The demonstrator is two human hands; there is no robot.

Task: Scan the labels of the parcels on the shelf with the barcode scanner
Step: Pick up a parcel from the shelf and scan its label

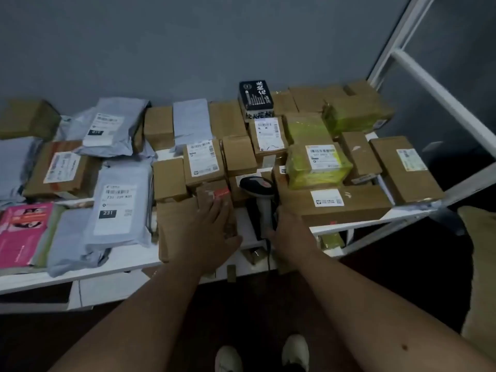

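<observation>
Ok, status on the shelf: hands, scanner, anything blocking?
Right hand grips barcode scanner handle, scanner still on shelf. Left hand flat on front cardboard box. Parcels crowd close around scanner; nothing blocking.

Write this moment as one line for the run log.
left hand: rests on brown box | right hand: grips barcode scanner | shelf: parcels
</observation>
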